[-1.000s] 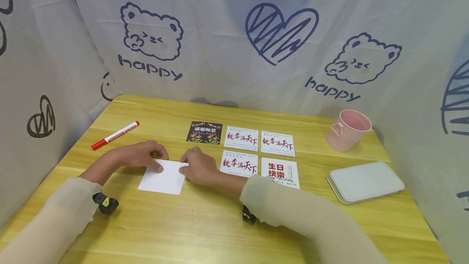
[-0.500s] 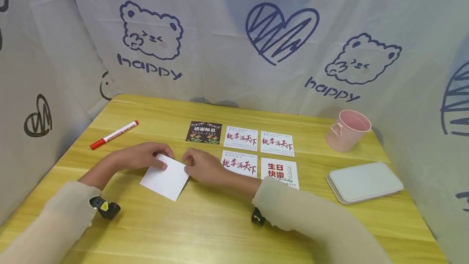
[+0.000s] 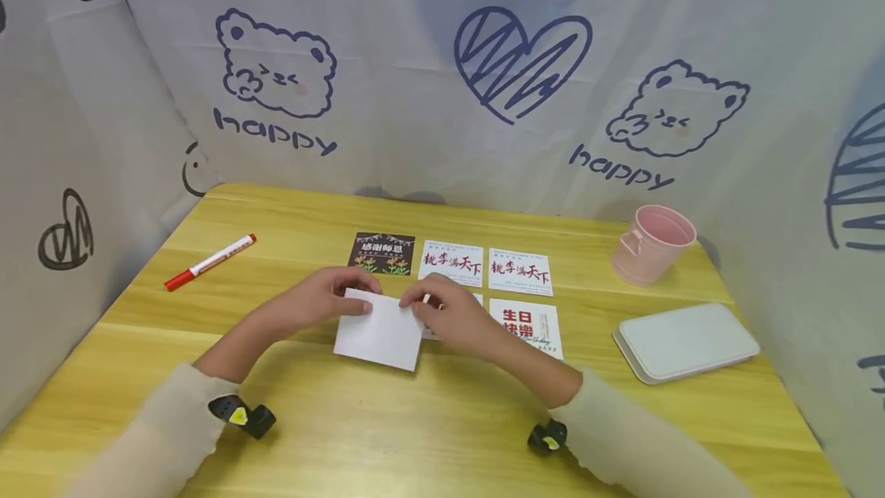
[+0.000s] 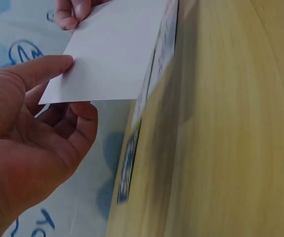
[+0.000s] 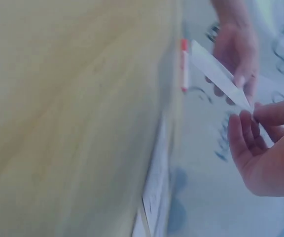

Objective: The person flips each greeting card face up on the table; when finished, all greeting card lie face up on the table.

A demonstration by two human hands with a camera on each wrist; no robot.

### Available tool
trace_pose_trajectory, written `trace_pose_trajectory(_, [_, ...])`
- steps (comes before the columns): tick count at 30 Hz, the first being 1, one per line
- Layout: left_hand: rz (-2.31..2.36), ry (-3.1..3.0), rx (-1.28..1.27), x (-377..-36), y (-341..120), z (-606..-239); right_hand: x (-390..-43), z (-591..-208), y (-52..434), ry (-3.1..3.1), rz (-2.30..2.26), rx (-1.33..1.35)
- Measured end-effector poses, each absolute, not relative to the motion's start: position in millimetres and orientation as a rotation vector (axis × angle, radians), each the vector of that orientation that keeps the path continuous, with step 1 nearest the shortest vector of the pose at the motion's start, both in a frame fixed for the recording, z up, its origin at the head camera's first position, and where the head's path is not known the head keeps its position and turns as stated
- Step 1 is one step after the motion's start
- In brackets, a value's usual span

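Both hands pinch a blank white card [image 3: 379,333] by its far corners, left hand [image 3: 319,300] at 10 o'clock, right hand [image 3: 449,316] at 2 (thumbs on top). It has shifted right since earlier, now lifted over the printed cards [image 3: 520,270]. Only the left wrist view shows its raised underside.

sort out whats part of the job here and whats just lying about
In the job: blank white card, pinched by left hand and right hand; printed greeting cards laid in rows.

Lying about: red marker, pink cup, white tray.
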State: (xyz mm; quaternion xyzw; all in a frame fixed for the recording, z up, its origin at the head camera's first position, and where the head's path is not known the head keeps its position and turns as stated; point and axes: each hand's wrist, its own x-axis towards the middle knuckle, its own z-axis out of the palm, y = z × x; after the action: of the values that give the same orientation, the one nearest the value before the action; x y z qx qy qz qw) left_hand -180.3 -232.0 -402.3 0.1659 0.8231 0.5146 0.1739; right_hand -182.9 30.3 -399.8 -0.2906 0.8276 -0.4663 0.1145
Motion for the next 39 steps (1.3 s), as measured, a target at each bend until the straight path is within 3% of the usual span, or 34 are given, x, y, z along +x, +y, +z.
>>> trace_pose_trajectory(9, [1.677, 2.234, 0.485, -187, -173, -379, -183, -377, 98, 2.372, -1.481, -0.907])
trace_pose_trajectory(16, [1.763, 2.175, 0.483, -192, -155, -373, -190, -365, 123, 2.335, -1.495, -0.976])
trace_pose_trajectory(26, [1.574, 2.725, 0.558, -174, -135, -366, -187, -362, 130, 2.281, -1.643, -0.833])
trace_pose_trajectory(30, [1.496, 2.912, 0.761, -162, -127, -364, -188, -364, 126, 2.331, -1.751, -0.695])
trace_pose_trajectory(34, [1.542, 2.832, 0.990, -156, -122, -363, -190, -365, 124, 2.363, -1.841, -0.616])
trace_pose_trajectory(39, [1.725, 2.557, 0.954, -153, -119, -361, -188, -366, 123, 2.430, -1.849, -0.542])
